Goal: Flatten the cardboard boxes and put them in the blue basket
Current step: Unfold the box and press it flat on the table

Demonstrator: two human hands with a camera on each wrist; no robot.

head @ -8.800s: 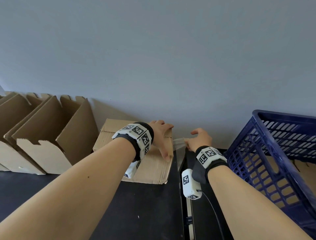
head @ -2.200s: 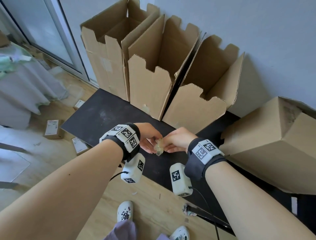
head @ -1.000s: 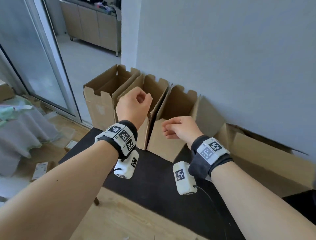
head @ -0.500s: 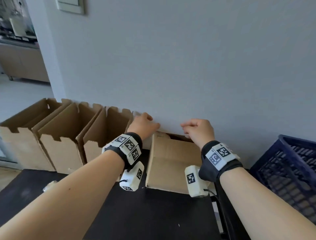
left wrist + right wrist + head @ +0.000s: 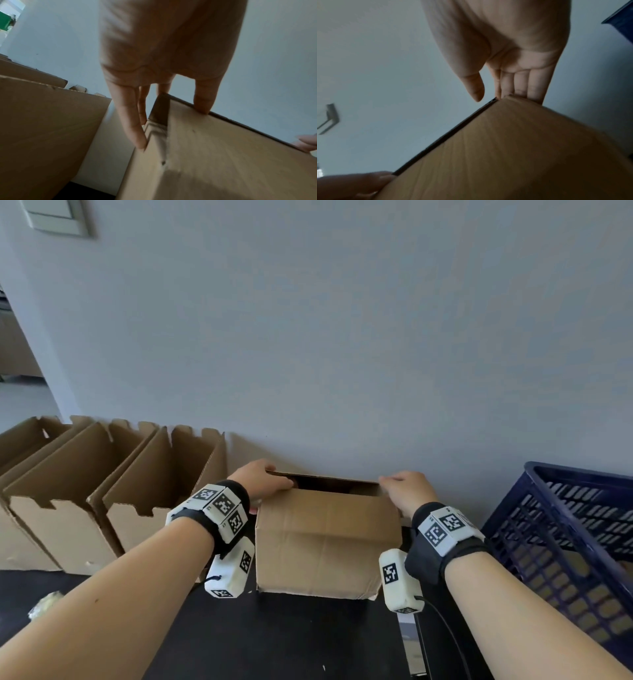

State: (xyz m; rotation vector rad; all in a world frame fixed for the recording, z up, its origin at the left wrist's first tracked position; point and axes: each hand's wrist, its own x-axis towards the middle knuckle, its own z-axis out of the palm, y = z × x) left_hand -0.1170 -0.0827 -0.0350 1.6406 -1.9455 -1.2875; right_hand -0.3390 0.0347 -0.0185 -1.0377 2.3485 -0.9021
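A closed cardboard box (image 5: 325, 542) stands on the black table (image 5: 274, 642) against the wall, with a dark gap along its far top edge. My left hand (image 5: 270, 479) grips its far left top corner: in the left wrist view the thumb (image 5: 202, 105) presses on the top flap (image 5: 223, 155) and the fingers (image 5: 132, 121) run down the side. My right hand (image 5: 397, 484) lies at the far right corner. There its fingers (image 5: 534, 86) lie straight behind the box (image 5: 513, 148) and the thumb hangs free. The blue basket (image 5: 565, 529) stands to the right with flat cardboard inside.
Three open cardboard boxes (image 5: 68, 494) stand in a row along the wall on the left. A crumpled ball of tape (image 5: 44, 604) lies at the table's left edge. A narrow gap (image 5: 411, 645) splits the table near the basket.
Over the last second both hands swung from the open boxes to the closed box. They now sit lower on its far corners, and a dark gap shows along the top edge.
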